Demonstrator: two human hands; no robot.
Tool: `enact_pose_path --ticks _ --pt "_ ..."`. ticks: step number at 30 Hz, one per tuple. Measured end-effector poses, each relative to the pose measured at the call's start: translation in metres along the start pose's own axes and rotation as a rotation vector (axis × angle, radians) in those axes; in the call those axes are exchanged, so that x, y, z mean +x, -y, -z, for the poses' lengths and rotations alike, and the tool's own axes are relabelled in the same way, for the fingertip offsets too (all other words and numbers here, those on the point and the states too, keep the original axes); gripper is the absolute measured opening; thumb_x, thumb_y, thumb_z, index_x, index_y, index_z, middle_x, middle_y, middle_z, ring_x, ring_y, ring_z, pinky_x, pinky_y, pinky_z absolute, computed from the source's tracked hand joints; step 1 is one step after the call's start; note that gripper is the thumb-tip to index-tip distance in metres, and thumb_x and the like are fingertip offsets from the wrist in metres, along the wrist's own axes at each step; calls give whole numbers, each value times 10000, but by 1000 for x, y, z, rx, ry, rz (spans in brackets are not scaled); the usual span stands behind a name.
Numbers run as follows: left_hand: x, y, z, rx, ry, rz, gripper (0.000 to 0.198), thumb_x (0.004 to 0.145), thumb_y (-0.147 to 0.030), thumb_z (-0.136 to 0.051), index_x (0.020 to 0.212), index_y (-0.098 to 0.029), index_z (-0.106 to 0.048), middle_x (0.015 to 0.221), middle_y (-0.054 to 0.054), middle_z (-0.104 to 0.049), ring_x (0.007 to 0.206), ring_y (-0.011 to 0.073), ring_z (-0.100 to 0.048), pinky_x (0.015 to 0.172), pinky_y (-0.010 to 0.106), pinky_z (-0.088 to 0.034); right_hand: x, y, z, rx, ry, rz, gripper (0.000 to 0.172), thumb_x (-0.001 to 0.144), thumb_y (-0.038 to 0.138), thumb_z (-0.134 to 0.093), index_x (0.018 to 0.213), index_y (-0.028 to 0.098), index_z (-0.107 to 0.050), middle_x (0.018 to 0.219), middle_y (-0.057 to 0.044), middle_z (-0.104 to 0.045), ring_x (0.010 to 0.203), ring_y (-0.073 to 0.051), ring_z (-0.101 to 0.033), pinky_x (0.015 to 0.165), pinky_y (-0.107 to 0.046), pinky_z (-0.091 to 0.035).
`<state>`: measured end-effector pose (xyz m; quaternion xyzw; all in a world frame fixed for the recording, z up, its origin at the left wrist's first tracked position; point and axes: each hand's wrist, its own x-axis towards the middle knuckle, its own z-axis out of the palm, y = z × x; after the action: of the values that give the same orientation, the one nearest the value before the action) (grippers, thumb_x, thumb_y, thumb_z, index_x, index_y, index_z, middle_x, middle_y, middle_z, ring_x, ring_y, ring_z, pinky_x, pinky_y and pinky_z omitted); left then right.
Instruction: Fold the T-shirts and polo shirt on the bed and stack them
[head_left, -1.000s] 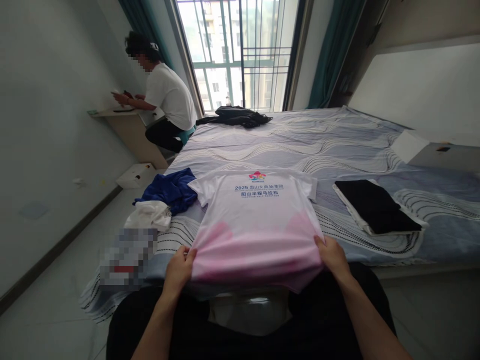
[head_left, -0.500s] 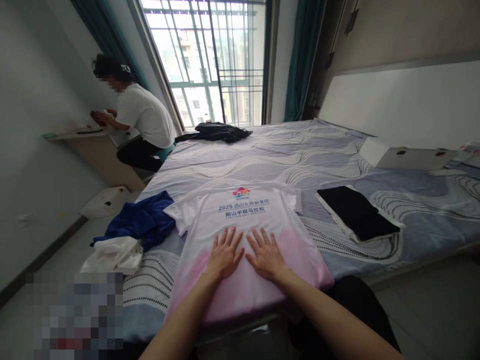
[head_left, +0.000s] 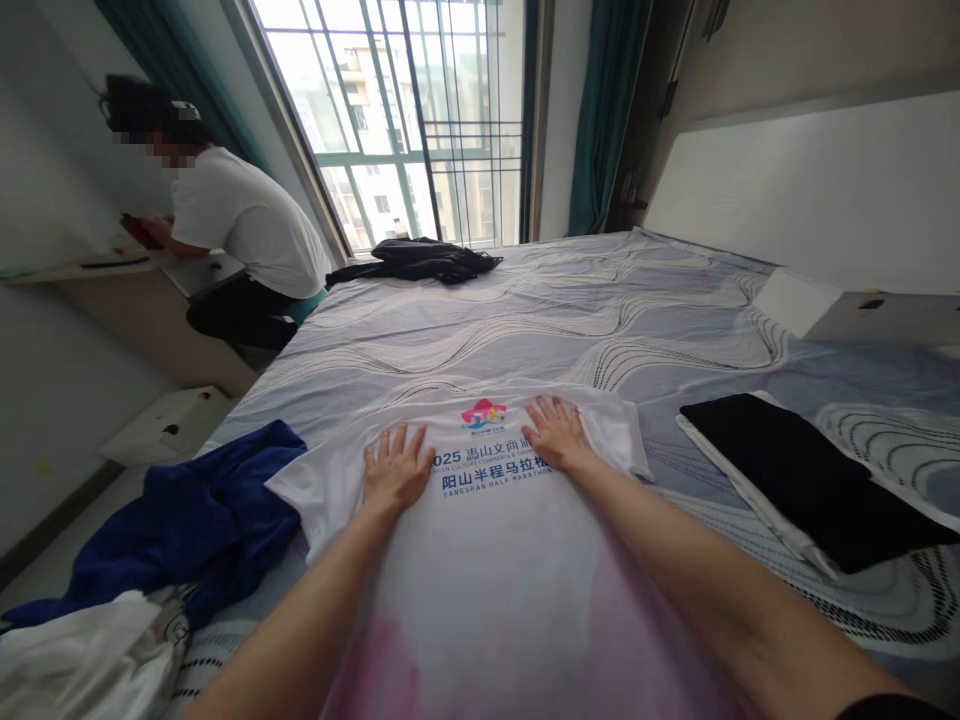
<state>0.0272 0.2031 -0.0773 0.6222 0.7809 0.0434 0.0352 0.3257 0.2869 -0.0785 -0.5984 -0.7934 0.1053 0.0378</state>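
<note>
A white T-shirt [head_left: 487, 560] with pink patches lies spread face up on the bed, its printed lettering and colourful logo near the collar. My left hand [head_left: 397, 468] rests flat on the shirt's upper left, by the sleeve, fingers apart. On the upper right, beside the logo, my right hand [head_left: 556, 432] presses flat with fingers spread, and it covers the end of the printed lines. Neither hand grips the cloth. The shirt's lower hem runs out of view at the bottom.
Left of the shirt lie a crumpled blue garment [head_left: 217, 510] and a white one [head_left: 90, 650]. Folded black and white clothes [head_left: 810, 470] lie to the right. Black clothing [head_left: 427, 262] is at the bed's far edge. A person [head_left: 240, 215] sits at a desk [head_left: 97, 275].
Both my hands have moved up the shirt from its middle to the chest and shoulder area, and farther apart. My view has come closer to the bed.
</note>
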Motion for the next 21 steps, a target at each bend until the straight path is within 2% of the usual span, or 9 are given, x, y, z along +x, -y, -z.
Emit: enact_pose_path --ticks 3,5,6,8,10,12,14,17,21 --pt "39 12 1 -13 -58 111 635 979 -527 -220 1563 -295 -313 1667 71 -230 1524 357 -163 1182 651 -135 41 -14 4 -36 -122 -143 665 1013 467 -314 1591 150 -221 1657 -117 -204 1519 -328 -100 1195 -601 5" --pt "59 19 1 -10 -167 249 673 963 -528 -261 1522 -176 -390 1616 166 -325 1484 387 -253 1151 650 -211 59 -22 6 -79 -239 -221 675 991 466 -370 1525 56 -331 1565 -208 -365 1464 -363 -243 1181 -616 -27" --pt "66 24 2 4 -216 295 681 949 -541 -297 1470 -130 -454 1556 210 -408 1438 403 -332 1123 633 -271 64 -27 7 -100 -275 -218 635 979 460 -398 1463 49 -419 1491 -225 -456 1409 -369 -337 1174 -608 -73" --pt "78 34 5 48 -238 282 628 928 -542 -356 1335 -115 -570 1351 234 -600 1273 400 -517 1034 562 -390 69 -35 11 -137 -266 -136 478 974 407 -418 1295 87 -569 1308 -210 -610 1247 -342 -517 1129 -533 -237" --pt "87 46 11 94 -189 163 525 945 -500 -348 1232 -156 -622 1125 187 -708 1077 352 -636 917 460 -461 73 -44 18 -181 -193 -39 364 982 340 -399 1180 125 -616 1128 -180 -695 1073 -304 -625 990 -425 -391" --pt "100 58 18 137 -183 78 478 978 -467 -300 1201 -190 -620 1008 138 -730 954 305 -670 825 385 -472 82 -53 28 -249 -149 23 331 991 311 -379 1165 141 -604 1009 -166 -723 946 -295 -670 853 -375 -441" --pt "118 65 25 179 -241 56 482 1001 -486 -268 1195 -203 -607 988 112 -723 913 279 -667 779 350 -464 98 -60 39 -314 -177 42 335 999 320 -373 1192 137 -578 972 -172 -724 900 -310 -682 795 -369 -445" --pt "152 66 29 168 -304 73 501 1018 -520 -259 1228 -193 -575 1010 98 -704 924 256 -642 810 364 -463 133 -65 45 -350 -234 17 348 1003 343 -377 1206 133 -565 996 -188 -718 907 -329 -678 781 -378 -443" --pt "187 60 20 79 -225 86 419 1008 -483 -389 1173 -157 -595 1027 109 -695 1013 259 -609 898 410 -469 174 -71 31 -263 -205 -38 340 995 360 -402 1198 151 -577 1111 -180 -701 1016 -310 -643 861 -396 -438"
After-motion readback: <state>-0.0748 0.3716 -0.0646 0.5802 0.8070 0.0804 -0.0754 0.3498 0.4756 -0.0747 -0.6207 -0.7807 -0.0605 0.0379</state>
